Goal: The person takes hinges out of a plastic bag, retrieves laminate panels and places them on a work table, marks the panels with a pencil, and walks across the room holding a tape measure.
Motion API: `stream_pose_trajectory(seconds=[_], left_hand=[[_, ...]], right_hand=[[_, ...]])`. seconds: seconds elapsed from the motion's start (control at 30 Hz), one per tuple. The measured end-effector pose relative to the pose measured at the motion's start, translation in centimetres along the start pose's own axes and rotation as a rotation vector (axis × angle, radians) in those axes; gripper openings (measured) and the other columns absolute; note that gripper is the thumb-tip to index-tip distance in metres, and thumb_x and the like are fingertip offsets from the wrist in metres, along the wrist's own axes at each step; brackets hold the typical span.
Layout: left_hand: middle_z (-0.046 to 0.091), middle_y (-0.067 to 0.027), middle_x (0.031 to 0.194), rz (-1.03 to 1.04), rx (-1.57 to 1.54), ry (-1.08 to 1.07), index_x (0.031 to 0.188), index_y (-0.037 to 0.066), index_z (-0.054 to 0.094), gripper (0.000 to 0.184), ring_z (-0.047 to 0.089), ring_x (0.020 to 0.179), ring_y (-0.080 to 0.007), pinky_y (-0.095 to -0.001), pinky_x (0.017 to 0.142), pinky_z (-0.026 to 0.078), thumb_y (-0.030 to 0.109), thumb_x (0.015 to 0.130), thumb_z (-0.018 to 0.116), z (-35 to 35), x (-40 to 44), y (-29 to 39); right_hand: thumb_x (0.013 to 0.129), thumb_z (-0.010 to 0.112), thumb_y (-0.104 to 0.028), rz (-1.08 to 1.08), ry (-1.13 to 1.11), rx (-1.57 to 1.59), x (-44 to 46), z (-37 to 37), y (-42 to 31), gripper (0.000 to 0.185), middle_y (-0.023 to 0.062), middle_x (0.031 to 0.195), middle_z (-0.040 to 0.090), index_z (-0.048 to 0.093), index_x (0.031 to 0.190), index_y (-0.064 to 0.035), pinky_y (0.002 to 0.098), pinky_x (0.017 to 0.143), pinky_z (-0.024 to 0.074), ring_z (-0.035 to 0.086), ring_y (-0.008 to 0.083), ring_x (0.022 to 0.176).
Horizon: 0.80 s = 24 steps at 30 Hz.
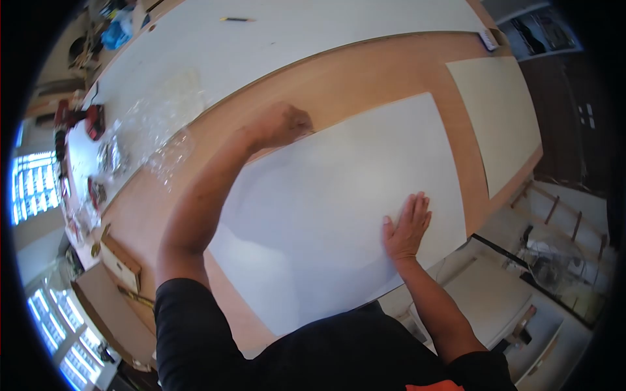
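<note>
Big white sheet, flat on the brown table, in front of the black shirt. On top of it, toward the right side, right hand: palm down, laid flat, thumb apart from the other fingers. At the far edge of the sheet, left hand: fingers curled in together, like a fist. Cannot tell if clamped on something small. In the way of the sheet's left corner, the left arm, hiding part of it.

To the right, a cream sheet, flat and apart from the white one. Behind, a long white board, with a yellow and black pencil lying on it. To the left of the left arm, crinkly clear plastic, loose and spread over the board's edge. Past that, a red and black drill. Lower on the left, a wooden block. Far back at the left, a blue bag. At the right end of the board, a small white box. Any words on box or drill, too small and blurry to read.
</note>
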<state>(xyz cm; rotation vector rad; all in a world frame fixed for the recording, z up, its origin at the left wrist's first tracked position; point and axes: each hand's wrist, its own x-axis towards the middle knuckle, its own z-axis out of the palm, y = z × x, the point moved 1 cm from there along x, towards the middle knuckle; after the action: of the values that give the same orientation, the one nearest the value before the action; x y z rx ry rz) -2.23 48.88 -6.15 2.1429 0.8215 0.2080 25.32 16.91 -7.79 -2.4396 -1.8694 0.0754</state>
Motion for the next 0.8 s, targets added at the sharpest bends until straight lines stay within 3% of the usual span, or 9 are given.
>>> stream_pose_trajectory(seconds=[0.23,0.33,0.53,0.8], left_hand=[[0.074,-0.0120,0.085,-0.441,-0.106,-0.083,0.095,-0.002,0.073,0.018,0.071,0.080,-0.0214,-0.0322,0.077,0.055,0.004,0.084,0.061,-7.1,-19.6,-4.8],[0.074,-0.0114,0.084,-0.576,-0.145,-0.098,0.095,-0.003,0.073,0.019,0.071,0.078,-0.0180,-0.0314,0.076,0.056,0.005,0.083,0.060,-8.1,-24.2,-7.3],[0.074,-0.0094,0.082,-0.652,-0.177,-0.041,0.093,0.000,0.075,0.019,0.071,0.075,-0.0154,-0.0313,0.071,0.057,0.006,0.082,0.060,-9.1,-29.1,-7.9],[0.075,-0.0085,0.083,-0.639,-0.234,0.191,0.093,0.004,0.076,0.018,0.070,0.077,-0.0153,-0.0316,0.072,0.055,0.006,0.080,0.065,-6.9,-32.4,-9.2]], right_hand=[[0.092,0.056,-0.041,-0.041,0.028,-0.013,-0.3,0.1,-1.0,0.081,0.0251,0.160,0.021,0.024,0.153,0.0020,0.0606,0.117,0.0157,0.016,0.0438,0.149],[0.094,0.054,-0.039,-0.042,0.034,-0.033,-0.3,0.0,-0.8,0.078,0.0250,0.159,0.021,0.024,0.153,0.0019,0.0601,0.117,0.0160,0.016,0.0439,0.149],[0.096,0.051,-0.040,-0.036,0.026,-0.059,-0.6,0.2,-0.7,0.076,0.0250,0.160,0.020,0.024,0.153,0.0020,0.0601,0.117,0.0160,0.015,0.0437,0.149],[0.096,0.051,-0.041,-0.039,0.042,-0.072,-0.7,0.5,-0.6,0.077,0.0251,0.160,0.020,0.023,0.153,0.0018,0.0601,0.117,0.0155,0.014,0.0429,0.150]])
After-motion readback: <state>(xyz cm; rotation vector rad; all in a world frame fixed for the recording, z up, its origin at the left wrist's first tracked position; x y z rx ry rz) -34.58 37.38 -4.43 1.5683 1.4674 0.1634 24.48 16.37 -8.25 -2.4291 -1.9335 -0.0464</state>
